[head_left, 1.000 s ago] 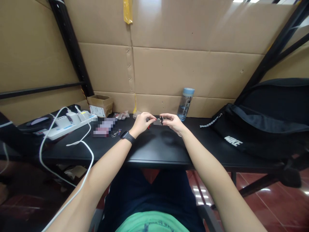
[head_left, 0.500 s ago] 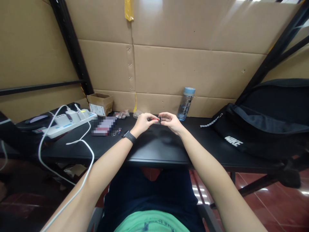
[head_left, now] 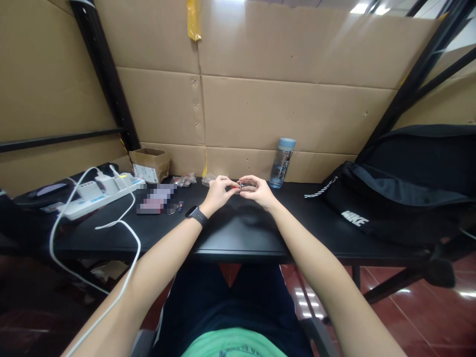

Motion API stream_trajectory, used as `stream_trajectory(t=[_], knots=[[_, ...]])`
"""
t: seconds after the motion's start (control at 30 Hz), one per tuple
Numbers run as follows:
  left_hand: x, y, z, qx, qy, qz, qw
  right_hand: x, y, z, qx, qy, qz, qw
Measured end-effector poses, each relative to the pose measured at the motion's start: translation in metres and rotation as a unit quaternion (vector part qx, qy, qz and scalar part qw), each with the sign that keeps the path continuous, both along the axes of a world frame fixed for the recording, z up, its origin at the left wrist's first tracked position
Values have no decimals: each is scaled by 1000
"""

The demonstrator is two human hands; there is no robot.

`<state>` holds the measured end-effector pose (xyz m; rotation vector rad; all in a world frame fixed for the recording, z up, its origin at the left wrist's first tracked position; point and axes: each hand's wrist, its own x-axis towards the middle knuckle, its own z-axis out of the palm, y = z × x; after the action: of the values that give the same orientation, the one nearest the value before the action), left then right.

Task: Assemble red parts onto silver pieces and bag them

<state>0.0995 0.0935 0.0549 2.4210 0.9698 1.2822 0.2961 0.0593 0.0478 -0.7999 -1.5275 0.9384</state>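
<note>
Above the black table point(head_left: 238, 233), my left hand point(head_left: 218, 193) pinches a small red piece point(head_left: 234, 187) between thumb and fingertips. Facing it, my right hand point(head_left: 259, 191) has thumb and fingers closed on a small dark, shiny piece point(head_left: 241, 187). The two small pieces meet or nearly meet between my fingertips; whether they are joined I cannot tell. Their exact kind is too small to make out, and fingers cover part of both. A dark watch point(head_left: 197, 215) is on my left wrist.
A water bottle point(head_left: 282, 163) stands behind my right hand. At right lies a black backpack point(head_left: 390, 198). To the left are a white power strip point(head_left: 107, 196), a small cardboard box point(head_left: 150, 164), plastic packets point(head_left: 184, 180) and a keyring point(head_left: 172, 209). A white cable point(head_left: 136, 235) crosses my left forearm.
The view has tilted and shifted slightly, so everything sits a little lower and further left. My hands stay together, with the small pieces brought slightly closer between the fingertips.
</note>
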Motion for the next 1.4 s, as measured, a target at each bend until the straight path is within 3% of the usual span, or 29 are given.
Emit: stream_trajectory(t=[0.43, 0.67, 0.93, 1.4], knots=[[1, -1, -6, 45, 0, 84, 995, -1, 3, -5, 19, -25, -19, 999], [-1, 2, -6, 54, 10, 63, 996, -3, 2, -5, 5, -36, -51, 998], [-1, -2, -1, 43, -17, 61, 997, -3, 3, -4, -45, 9, -19, 999], [2, -2, -3, 13, 11, 48, 999, -5, 1, -2, -13, 16, -40, 999]])
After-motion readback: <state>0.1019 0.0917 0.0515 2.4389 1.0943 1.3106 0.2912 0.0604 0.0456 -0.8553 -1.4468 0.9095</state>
